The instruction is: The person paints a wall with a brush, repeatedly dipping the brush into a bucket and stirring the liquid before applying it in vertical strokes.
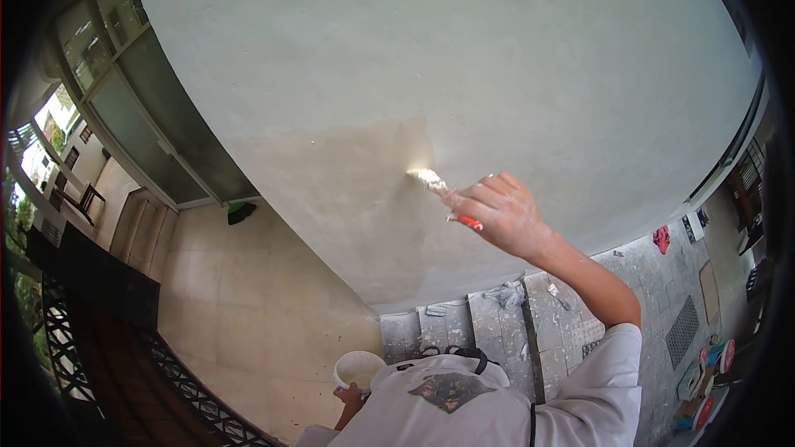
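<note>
My right hand [501,209] is closed around a paintbrush [428,180] with a red handle end, its bristles touching the pale wall [538,74]. White smears cover the fingers. Around and to the left of the brush tip lies a darker, damp-looking patch [356,190]. Low by my body, my left hand [351,395] grips the side of a white bucket [338,370]. Something pale is inside the bucket, though part of it is hidden by my shirt.
Steps [489,323] and paint-spattered grey paving run along the wall's base, with scraps on them. A green-and-black broom head [241,212] rests near the glass door [132,116]. A dark metal railing [199,401] borders the lower left. Several containers [704,410] stand at right.
</note>
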The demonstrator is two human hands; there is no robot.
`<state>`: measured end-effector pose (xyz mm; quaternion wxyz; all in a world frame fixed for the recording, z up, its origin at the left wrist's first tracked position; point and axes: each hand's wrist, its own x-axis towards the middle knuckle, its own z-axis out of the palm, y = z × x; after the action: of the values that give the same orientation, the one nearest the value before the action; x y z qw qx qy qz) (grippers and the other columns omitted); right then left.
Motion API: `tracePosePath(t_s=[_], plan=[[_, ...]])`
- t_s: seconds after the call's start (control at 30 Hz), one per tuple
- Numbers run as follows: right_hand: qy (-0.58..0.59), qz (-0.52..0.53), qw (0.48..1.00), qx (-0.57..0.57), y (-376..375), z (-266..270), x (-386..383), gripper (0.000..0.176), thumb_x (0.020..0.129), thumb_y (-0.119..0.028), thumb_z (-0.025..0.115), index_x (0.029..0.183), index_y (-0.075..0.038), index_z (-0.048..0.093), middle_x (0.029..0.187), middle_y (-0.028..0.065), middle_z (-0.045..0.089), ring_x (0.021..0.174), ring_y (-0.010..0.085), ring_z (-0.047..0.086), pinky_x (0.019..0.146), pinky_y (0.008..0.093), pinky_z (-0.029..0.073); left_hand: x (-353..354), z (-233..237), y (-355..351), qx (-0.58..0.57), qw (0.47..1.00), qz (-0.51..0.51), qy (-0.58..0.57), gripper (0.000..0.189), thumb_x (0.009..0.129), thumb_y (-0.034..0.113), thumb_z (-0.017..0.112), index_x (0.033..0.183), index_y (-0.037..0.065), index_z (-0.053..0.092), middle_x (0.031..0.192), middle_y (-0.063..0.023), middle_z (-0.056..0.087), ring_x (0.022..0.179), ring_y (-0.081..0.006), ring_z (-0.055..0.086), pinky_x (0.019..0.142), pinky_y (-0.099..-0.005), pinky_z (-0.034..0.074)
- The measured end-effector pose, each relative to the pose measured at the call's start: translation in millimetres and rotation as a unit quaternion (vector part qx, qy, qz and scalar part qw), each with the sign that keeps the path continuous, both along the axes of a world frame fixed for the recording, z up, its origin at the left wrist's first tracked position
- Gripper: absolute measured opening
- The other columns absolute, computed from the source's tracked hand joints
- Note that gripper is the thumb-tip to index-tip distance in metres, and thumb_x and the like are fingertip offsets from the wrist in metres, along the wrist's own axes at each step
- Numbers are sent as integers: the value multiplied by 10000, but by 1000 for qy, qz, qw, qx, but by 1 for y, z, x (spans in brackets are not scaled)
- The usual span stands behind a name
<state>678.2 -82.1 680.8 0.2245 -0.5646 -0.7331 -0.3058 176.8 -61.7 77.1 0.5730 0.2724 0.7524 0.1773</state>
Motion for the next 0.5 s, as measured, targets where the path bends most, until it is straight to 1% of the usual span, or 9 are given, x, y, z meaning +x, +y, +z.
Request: tracePosePath(t_s=[0.13, 0.17, 0.23, 0.27, 0.33, 0.37, 0.4, 0.47, 0.5], plan=[[-43, -14, 987, 153, -9, 14, -4, 310, 755, -252, 740, 1037, -146, 667, 911, -45, 660, 665, 93, 537, 583, 259, 374, -1, 18, -8, -27, 999, -32, 13, 675, 690, 22, 639, 1254, 8, 269, 1223, -261, 466, 1108, -359, 529, 946, -461, 449], [-60, -21, 984, 168, -10, 10, -4, 322, 749, -243, 746, 1043, -140, 667, 924, -39, 667, 669, 90, 543, 582, 260, 373, 2, 23, -12, -27, 999, -32, 20, 675, 693, 28, 637, 1258, 1, 270, 1224, -265, 470, 1107, -359, 532, 945, -461, 450], [-92, -34, 975, 199, -8, -6, -3, 345, 738, -227, 759, 1056, -127, 667, 949, -28, 682, 678, 83, 554, 581, 262, 371, 23, 30, -21, 37, 996, 22, 77, 665, 698, 37, 635, 1255, -11, 275, 1233, -269, 468, 1107, -359, 535, 944, -458, 453], [-93, -47, 979, 174, -7, -14, -2, 335, 748, -226, 750, 1057, -130, 665, 949, -34, 676, 668, 81, 544, 575, 254, 367, 27, 37, -25, 67, 991, 48, 106, 660, 701, 42, 634, 1253, -17, 278, 1238, -271, 467, 1107, -360, 536, 944, -457, 455], [-94, -79, 985, 123, -7, -32, -2, 314, 767, -225, 732, 1060, -136, 661, 948, -47, 664, 647, 79, 523, 564, 239, 361, 15, 45, -17, 19, 999, -12, 37, 655, 695, 33, 636, 1243, -15, 281, 1233, -268, 468, 1108, -359, 535, 946, -453, 456], [-83, -74, 989, 98, -8, -45, -3, 309, 771, -221, 729, 1060, -133, 661, 952, -46, 663, 646, 78, 524, 568, 240, 368, 11, 47, -10, -4, 999, -42, 0, 653, 692, 29, 637, 1238, -13, 282, 1230, -266, 469, 1109, -359, 535, 948, -451, 456], [-72, -68, 992, 73, -10, -60, -6, 304, 775, -217, 725, 1060, -131, 660, 956, -45, 663, 645, 78, 525, 572, 242, 376, 12, 41, -5, 0, 1000, -19, -1, 654, 688, 22, 639, 1235, -13, 282, 1229, -262, 470, 1111, -355, 534, 952, -447, 453], [-53, -59, 996, 28, -12, -86, -9, 292, 784, -205, 716, 1060, -128, 659, 967, -38, 664, 656, 82, 536, 583, 249, 394, 9, 7, 1, 8, 1000, 28, -2, 656, 680, 9, 641, 1228, -13, 282, 1226, -254, 471, 1113, -347, 533, 961, -438, 446], [-45, -55, 997, 8, -12, -97, -7, 285, 789, -196, 710, 1060, -127, 658, 974, -32, 664, 667, 87, 547, 590, 256, 405, 15, 9, 4, 49, 999, 14, 7, 657, 676, 2, 641, 1227, -6, 283, 1225, -249, 471, 1114, -342, 532, 968, -435, 439]])
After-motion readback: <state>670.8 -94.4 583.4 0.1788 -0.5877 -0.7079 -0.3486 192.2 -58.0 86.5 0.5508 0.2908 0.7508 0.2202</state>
